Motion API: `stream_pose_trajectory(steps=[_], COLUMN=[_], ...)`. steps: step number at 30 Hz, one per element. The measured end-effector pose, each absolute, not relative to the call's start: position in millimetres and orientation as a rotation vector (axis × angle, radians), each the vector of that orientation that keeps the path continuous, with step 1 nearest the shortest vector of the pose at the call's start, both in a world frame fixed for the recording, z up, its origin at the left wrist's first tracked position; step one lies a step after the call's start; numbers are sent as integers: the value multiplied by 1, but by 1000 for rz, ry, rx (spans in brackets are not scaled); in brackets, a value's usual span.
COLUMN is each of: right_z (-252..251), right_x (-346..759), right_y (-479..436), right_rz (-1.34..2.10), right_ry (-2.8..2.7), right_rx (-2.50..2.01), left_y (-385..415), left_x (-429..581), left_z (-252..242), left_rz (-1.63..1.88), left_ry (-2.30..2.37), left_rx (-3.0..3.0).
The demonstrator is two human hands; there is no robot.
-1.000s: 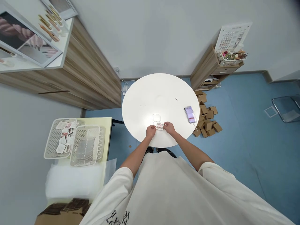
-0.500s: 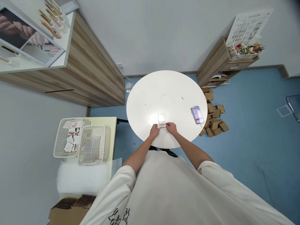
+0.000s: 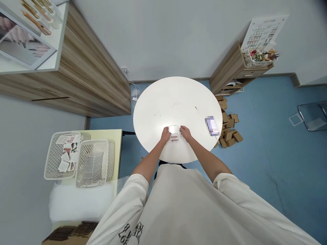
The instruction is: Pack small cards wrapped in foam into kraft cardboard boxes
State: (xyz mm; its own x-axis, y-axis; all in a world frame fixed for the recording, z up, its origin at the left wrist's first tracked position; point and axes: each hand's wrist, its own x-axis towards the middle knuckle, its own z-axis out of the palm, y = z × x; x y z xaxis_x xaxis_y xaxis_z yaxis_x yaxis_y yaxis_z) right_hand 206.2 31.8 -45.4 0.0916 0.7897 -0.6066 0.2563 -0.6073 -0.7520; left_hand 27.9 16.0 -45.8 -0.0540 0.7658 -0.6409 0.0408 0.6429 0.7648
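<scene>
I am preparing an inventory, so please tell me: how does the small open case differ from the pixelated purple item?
The case looks clear, with small pieces inside; the purple item is coloured, detail obscured. The case lies between the hands; the purple item lies apart, to their right. Both share the white table.

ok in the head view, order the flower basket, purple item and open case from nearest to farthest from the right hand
Nearest to the right hand first:
1. Open case, just left, on the white table
2. Purple item, to the right, near the table's edge
3. Flower basket, far right, on the wooden cabinet
</scene>
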Motion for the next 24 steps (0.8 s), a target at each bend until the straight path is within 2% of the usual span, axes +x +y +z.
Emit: stream_pose_trajectory(steps=[5,13,24], right_z=[-27,-4,-41], right_x=[200,203,217], right_y=[30,20,-36], right_rz=[1652,1614,1568], right_ry=[-787,-877,-1312], right_rx=[-1842,-1760,-1829], left_y=[18,14,-49], left_x=[31,22,12], left_z=[-40,-27,-34], left_rz=[710,752,642], left_ry=[1491,1443,1471], left_rx=[653,859,987])
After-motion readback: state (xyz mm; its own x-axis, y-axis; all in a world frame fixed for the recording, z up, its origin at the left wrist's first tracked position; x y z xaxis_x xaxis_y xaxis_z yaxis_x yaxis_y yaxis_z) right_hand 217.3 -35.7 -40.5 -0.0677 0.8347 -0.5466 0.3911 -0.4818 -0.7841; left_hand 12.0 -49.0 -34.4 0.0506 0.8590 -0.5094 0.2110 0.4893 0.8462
